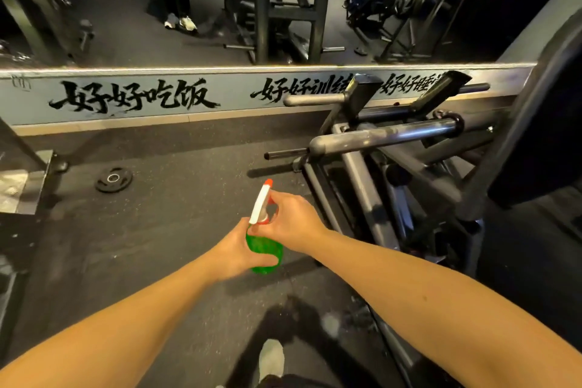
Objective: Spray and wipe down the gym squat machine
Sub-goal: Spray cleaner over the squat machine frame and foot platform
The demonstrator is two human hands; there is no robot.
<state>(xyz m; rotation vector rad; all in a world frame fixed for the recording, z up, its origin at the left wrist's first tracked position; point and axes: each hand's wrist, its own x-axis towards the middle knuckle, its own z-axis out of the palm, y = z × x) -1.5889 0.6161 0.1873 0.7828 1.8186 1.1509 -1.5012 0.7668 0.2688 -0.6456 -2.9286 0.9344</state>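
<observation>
Holding the green translucent plastic spray bottle [264,246], with its white and red trigger head, in mid-air over the dark speckled rubber floor [157,230], just left of the grey steel tube frame of the squat machine [357,167] and not touching it. Wrapping the left hand [233,253] round the green belly, with the fingers curling under it, most likely for carrying the weight and steadying the bottle. Closing the right hand [294,224] on the neck and trigger part of the white head. Probably settling the grip for squeezing, or perhaps turning the red nozzle tip; not being able to tell which. Pointing the nozzle forward, toward the pale wall strip with black brush lettering [135,96] and not toward the machine. So seemingly needing a turn to the right before spraying the long metal bar [393,132] and the black padded panel [541,135]. Seeing no wiping cloth anywhere in view. Leaving the small black weight plate [113,179] lying flat on the floor, well apart at the left. Judging the task as only beginning: spraying not yet started, wiping not yet possible.
</observation>
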